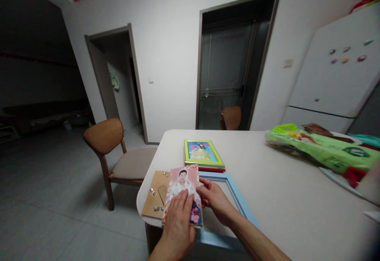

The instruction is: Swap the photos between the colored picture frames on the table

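Observation:
Both hands hold a printed photo (181, 181) of a person above the near left corner of the white table (267, 181). My left hand (178, 221) lies with fingers over the photo's lower part. My right hand (214, 199) pinches the photo's right edge. Under them lies a light blue picture frame (234, 191), flat on the table. A brown frame backing board (154, 197) with metal clips lies left of it at the table edge.
A green-framed picture (202, 153) rests on a red frame further back. Green plastic packages (320, 148) lie at the right. A wooden chair (115, 154) stands left of the table. A white fridge (335, 75) and two doorways are behind.

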Demonstrator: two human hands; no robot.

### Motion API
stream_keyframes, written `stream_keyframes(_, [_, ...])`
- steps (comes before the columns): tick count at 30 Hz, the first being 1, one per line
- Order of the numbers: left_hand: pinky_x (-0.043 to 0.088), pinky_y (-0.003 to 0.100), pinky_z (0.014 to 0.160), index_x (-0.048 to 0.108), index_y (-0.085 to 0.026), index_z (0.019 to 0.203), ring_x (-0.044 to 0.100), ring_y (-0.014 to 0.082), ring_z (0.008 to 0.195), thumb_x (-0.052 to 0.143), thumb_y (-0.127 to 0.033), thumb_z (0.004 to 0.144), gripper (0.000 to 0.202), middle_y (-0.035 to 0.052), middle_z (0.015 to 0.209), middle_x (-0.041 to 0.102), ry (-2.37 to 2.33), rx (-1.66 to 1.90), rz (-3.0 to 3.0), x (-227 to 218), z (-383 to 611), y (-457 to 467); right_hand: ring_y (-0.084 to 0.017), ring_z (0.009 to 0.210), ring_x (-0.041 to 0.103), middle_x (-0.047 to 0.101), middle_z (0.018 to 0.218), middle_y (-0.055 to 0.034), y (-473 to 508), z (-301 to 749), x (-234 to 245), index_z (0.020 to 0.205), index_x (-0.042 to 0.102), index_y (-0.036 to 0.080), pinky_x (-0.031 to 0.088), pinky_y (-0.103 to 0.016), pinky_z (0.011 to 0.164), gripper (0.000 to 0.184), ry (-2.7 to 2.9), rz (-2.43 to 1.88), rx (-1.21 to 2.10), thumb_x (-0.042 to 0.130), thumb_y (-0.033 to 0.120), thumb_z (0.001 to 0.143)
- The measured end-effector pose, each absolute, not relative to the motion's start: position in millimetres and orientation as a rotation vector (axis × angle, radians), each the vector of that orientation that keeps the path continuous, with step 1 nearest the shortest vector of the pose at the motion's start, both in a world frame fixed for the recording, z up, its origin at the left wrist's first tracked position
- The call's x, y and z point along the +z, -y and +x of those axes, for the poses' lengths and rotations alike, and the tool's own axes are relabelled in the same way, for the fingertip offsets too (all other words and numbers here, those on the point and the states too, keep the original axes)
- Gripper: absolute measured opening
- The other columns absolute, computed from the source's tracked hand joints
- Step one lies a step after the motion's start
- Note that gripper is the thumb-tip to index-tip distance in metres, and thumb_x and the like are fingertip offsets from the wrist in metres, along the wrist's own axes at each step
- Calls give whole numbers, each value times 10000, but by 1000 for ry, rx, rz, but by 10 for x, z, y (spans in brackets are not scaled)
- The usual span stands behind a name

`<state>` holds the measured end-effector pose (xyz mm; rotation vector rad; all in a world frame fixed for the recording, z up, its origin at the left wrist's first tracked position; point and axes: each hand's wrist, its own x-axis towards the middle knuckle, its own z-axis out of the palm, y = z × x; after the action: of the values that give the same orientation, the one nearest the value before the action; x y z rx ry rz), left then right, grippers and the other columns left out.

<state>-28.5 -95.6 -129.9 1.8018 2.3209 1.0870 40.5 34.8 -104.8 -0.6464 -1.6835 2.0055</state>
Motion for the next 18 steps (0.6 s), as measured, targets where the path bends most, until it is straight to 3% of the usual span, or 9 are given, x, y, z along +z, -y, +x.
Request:
stream_keyframes(4, [286,359,961,462,-92,1130,405,201,1111,367,-156,755,392,131,1172,485,-2115,1713,1531,-1081,-254,809,-78,534,517,580,745,-20,-289,461,-890,1136,423,147,411,-193,459,527,1563,-697,1931,530,365,668])
stream_keyframes(7, [346,358,913,490,-91,1079,481,215,1035,381,-265,794,351,131,1076,557,-1820,2076,1034,-970,-145,705,-112,682,574,591,918,-69,-320,536,-969,1133,423,154,452,-220,564,514,1514,-872,1914,513,383,681])
stream_keyframes(10, [421,350,826,526,-70,997,557,233,916,450,-319,759,353,142,961,611,-1506,2109,760,-975,-35,614,-131,695,595,621,904,-66,-399,643,-1071,1142,405,162,464,-238,583,461,1413,-803,2044,448,333,716])
stream_keyframes(12, [422,332,826,495,-77,1032,552,221,927,483,-292,729,372,141,1005,591,-1413,2100,726,-1024,-22,573,-144,666,605,644,859,-56,-493,745,-1091,1161,382,164,467,-245,556,463,1366,-766,2028,420,280,713])
stream_keyframes(15, [382,314,876,408,-80,1126,498,197,1015,472,-227,704,452,150,1118,519,-1508,2036,753,-1137,-91,558,-158,589,610,665,761,-45,-696,937,-1078,1195,355,160,465,-252,507,518,1448,-887,1917,404,213,681])
stream_keyframes(18, [343,327,915,435,-78,1110,468,196,1049,466,-179,677,446,149,1140,502,-1795,1758,921,-1274,-144,592,-167,531,607,668,695,-43,-887,1088,-1105,1206,360,140,459,-256,469,553,1645,-1044,1809,384,192,656])
